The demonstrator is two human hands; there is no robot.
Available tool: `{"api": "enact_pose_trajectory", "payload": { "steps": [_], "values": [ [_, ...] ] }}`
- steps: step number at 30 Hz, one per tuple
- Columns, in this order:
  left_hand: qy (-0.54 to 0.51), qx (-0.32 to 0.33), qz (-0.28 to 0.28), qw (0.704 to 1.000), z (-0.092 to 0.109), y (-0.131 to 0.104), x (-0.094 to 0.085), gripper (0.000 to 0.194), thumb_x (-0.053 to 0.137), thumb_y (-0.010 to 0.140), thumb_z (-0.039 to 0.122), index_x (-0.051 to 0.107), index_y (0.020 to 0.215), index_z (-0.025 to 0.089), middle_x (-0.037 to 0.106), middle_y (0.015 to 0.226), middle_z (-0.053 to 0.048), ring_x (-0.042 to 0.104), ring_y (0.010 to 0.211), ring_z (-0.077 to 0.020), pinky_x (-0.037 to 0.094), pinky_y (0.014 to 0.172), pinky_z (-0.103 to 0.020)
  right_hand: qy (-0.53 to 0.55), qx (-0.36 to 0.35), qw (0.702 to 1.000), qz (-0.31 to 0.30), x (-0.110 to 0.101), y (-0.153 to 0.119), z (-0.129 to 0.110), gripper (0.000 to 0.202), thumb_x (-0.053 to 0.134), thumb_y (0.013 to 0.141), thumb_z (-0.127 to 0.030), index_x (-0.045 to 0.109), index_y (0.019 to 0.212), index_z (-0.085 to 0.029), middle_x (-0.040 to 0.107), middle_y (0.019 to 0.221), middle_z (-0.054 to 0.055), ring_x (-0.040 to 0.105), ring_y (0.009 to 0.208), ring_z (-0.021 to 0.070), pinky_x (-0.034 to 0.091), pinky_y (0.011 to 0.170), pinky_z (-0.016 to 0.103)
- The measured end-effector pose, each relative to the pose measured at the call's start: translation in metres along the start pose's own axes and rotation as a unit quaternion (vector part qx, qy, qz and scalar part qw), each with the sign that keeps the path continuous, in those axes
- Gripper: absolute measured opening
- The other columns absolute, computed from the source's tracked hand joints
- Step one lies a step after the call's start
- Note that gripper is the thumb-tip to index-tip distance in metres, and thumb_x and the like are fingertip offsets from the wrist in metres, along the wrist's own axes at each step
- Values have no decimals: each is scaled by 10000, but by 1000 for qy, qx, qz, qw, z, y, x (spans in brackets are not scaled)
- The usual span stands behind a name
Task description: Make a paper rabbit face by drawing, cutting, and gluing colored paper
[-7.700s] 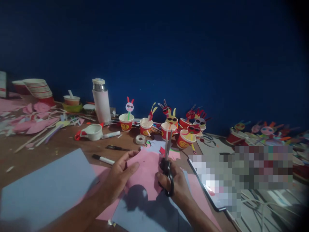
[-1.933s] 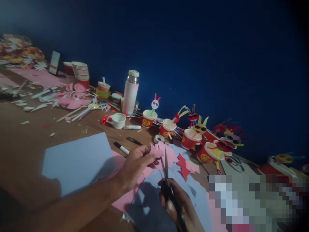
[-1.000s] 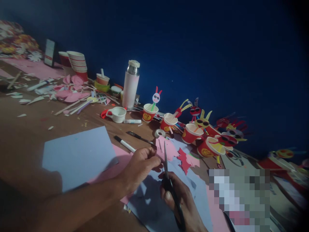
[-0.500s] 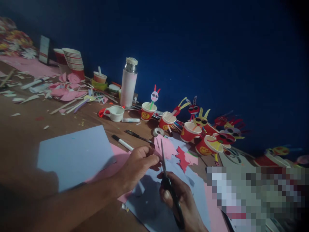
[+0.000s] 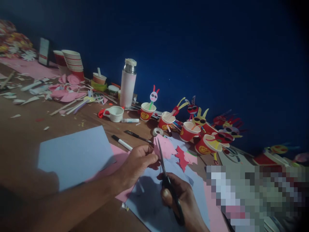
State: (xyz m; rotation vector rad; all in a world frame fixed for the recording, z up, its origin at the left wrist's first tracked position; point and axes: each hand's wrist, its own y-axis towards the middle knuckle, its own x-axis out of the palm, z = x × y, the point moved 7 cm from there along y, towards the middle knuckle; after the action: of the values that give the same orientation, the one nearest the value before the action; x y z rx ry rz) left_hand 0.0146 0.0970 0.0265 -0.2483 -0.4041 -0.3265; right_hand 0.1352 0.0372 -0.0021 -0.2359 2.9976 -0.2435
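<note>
My right hand (image 5: 178, 195) grips a pair of scissors (image 5: 172, 193) with black handles, their narrow blades pointing away from me and nearly together. Beside the blades, my left hand (image 5: 142, 159) is closed in a pinch on a small piece of paper, mostly hidden by the fingers. Both hands are above pale blue paper (image 5: 152, 209). Just beyond the blades lie a cut pink paper scrap (image 5: 167, 147) and a jagged red paper scrap (image 5: 181, 158). A black-capped white marker (image 5: 122, 142) lies by my left knuckles.
A pale blue sheet (image 5: 77, 158) lies left. Farther back stand a white cup (image 5: 116, 114), a flask (image 5: 127, 85) and stacked paper cups (image 5: 73, 61). Red paper cups (image 5: 147, 112) with paper figures line the dark blue wall. Tape (image 5: 158, 131) and a black pen (image 5: 137, 136) lie near the hands.
The scissor blades have come closer together, and their tips have shifted slightly left. My left hand stays in nearly the same place, still pinching.
</note>
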Motion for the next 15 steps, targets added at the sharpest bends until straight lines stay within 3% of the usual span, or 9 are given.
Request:
{"api": "enact_pose_trajectory", "payload": {
  "steps": [10, 15],
  "values": [
    [-6, 2, -22, 1000, 2, 1, 3, 41, 539, 707, 142, 576, 717, 131, 586, 687, -11, 533, 620, -108, 444, 596, -227, 31, 8, 999, 3, 3, 2, 4, 401, 705, 628, -470, 601, 859, -159, 428, 500, -67, 348, 420, 62, 286, 401, 185],
    [12, -6, -11, 1000, 3, 0, 1, 44, 555, 708, 180, 554, 682, 145, 572, 680, -10, 525, 610, -110, 436, 538, -206, 37, -49, 995, 78, -16, 4, -7, 377, 647, 699, -483, 588, 904, -171, 464, 530, -54, 378, 462, 75, 315, 433, 192]
  ]
}}
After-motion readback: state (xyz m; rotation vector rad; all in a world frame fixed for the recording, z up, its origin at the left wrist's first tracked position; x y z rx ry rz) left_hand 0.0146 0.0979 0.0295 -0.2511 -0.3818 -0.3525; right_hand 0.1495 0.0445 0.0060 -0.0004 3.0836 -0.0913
